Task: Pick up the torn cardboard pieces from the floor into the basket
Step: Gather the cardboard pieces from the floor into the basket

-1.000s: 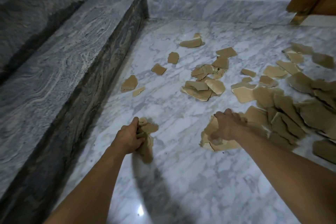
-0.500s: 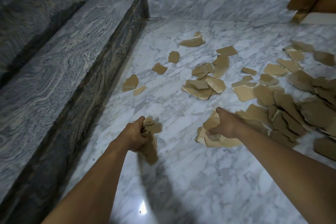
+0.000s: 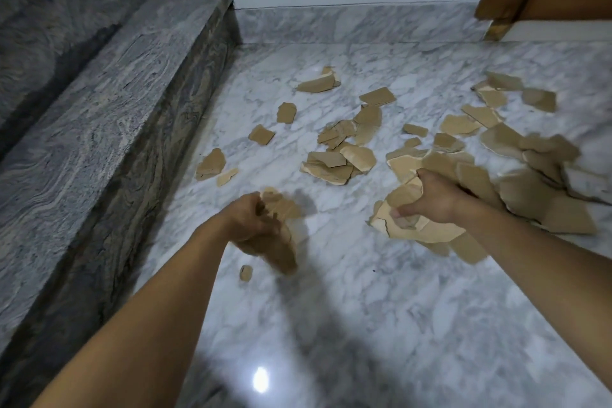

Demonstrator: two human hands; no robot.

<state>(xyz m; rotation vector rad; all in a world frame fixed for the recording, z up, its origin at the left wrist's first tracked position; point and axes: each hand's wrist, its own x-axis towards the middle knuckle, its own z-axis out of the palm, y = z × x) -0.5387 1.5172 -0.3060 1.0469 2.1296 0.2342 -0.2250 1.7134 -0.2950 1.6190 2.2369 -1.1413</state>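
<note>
Gripping jagged tan cardboard pieces (image 3: pixel 414 228): left hand (image 3: pixel 251 220), right hand (image 3: pixel 427 199)

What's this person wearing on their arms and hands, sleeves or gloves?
Nothing shows. The left forearm and right forearm are bare to the frame edge, and the left hand and right hand have no gloves, watch or bracelet. Blur hides any rings.

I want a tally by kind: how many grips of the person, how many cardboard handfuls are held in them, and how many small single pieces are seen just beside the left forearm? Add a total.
Grips: 2, left grip and right grip
Held cardboard handfuls: 2, left handful and right handful
Small single pieces: 1, small piece
Total: 5
</note>
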